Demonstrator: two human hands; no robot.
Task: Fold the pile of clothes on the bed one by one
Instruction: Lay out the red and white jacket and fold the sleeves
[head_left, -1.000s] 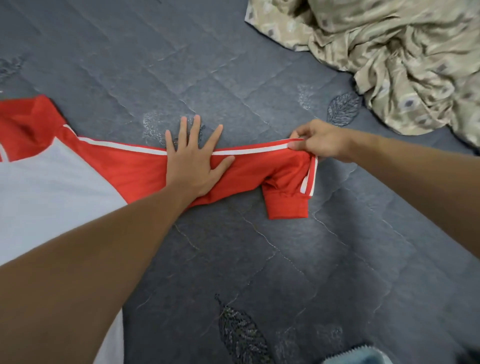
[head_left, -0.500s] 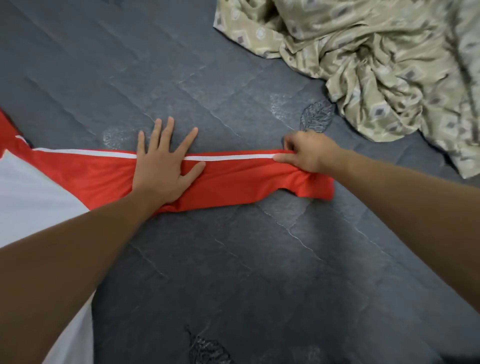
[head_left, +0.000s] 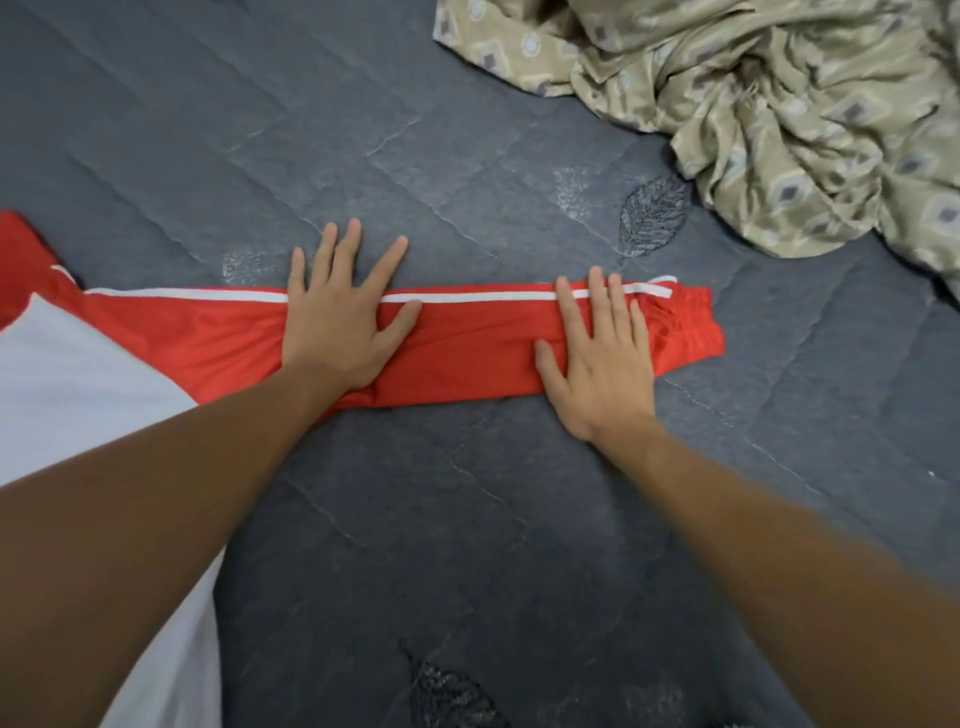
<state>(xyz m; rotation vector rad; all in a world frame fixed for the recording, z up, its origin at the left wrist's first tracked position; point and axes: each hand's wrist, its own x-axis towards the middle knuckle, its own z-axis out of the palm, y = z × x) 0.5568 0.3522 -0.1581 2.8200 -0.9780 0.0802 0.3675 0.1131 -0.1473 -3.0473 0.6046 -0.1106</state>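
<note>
Both flat: left hand (head_left: 337, 327) anchors red sleeve (head_left: 478, 348), right hand (head_left: 597, 358) should smooth cuffward (nothing gripped) before folding in.

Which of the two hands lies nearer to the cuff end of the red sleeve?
The right hand: it lies flat beside the cuff of the red sleeve, while the left hand presses mid-sleeve.

Readable text: none found.
Red-and-white polyester sleeve (head_left: 478, 353): plain stripe only, no lettering.
Dark grey quilted bedcover (head_left: 467, 519): leaf motifs, no lettering.
</note>
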